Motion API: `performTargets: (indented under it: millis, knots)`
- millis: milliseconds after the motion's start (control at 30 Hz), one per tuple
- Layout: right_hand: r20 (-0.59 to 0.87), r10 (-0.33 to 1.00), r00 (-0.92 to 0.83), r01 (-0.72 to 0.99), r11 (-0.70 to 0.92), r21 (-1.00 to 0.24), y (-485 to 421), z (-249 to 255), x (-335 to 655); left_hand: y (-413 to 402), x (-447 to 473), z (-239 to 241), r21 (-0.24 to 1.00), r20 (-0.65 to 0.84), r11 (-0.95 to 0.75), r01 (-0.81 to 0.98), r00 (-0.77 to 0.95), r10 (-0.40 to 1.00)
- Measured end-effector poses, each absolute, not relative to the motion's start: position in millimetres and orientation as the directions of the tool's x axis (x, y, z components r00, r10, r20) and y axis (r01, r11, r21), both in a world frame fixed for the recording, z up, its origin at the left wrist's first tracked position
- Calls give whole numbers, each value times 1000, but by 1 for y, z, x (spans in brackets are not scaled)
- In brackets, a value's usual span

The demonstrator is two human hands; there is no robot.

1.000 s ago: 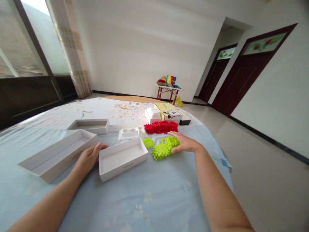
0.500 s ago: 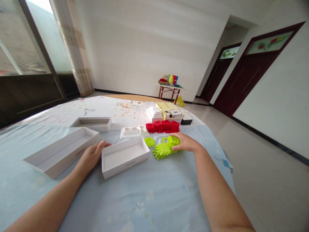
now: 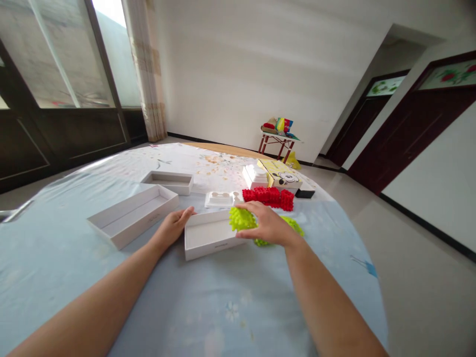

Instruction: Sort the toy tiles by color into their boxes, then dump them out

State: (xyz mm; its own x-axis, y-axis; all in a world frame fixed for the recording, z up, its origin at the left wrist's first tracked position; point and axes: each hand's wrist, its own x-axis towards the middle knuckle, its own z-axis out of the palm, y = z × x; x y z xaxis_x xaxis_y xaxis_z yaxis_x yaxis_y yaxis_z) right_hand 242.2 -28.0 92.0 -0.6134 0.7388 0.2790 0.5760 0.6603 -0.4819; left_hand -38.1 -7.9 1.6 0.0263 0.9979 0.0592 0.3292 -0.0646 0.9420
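Note:
My right hand (image 3: 269, 225) is closed around a clump of lime-green knobbly plastic building pieces (image 3: 241, 218), held over the right end of a shallow white box (image 3: 210, 230). More lime-green pieces (image 3: 293, 224) lie on the cloth, partly hidden behind that hand. At the box's left end, my left hand (image 3: 173, 229) grips the wall, its thumb near the back corner. What shows of the box's inside is bare. Red knobbly building pieces (image 3: 267, 197) are lined up just behind my right hand.
Two other white boxes, a long one (image 3: 134, 215) and a smaller one (image 3: 169, 182), stand on the left. White moulded trays (image 3: 219, 199) lie behind the held box. A yellow cartoon box (image 3: 280, 174) and a black box (image 3: 305, 192) sit toward the table's right edge.
My right hand has lifted a clump of lime-green pieces off the cloth and carried it left over the white box. My left hand stays at the box's left end. The view has turned left.

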Motion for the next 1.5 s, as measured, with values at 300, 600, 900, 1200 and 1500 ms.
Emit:
performTargets:
  millis: [300, 600, 900, 1200, 1500]
  knots:
    - [137, 611, -779, 505, 742, -442, -1, 72, 159, -8, -36, -2, 967, 79, -94, 237, 70, 994]
    - [129, 661, -739, 502, 669, -549, -5, 64, 166, -5, -37, -4, 958, 96, -110, 266, 67, 993]
    - [39, 650, -759, 552, 673, -493, -5, 48, 159, -4, -37, -7, 971, 62, -76, 225, 66, 996]
    - [83, 639, -765, 526, 694, -491, -7, 52, 153, -5, -37, -3, 970, 33, -44, 239, 53, 998]
    - [279, 816, -506, 573, 559, -599, -8, 78, 252, -7, -37, 7, 943, -3, -10, 331, 38, 999]
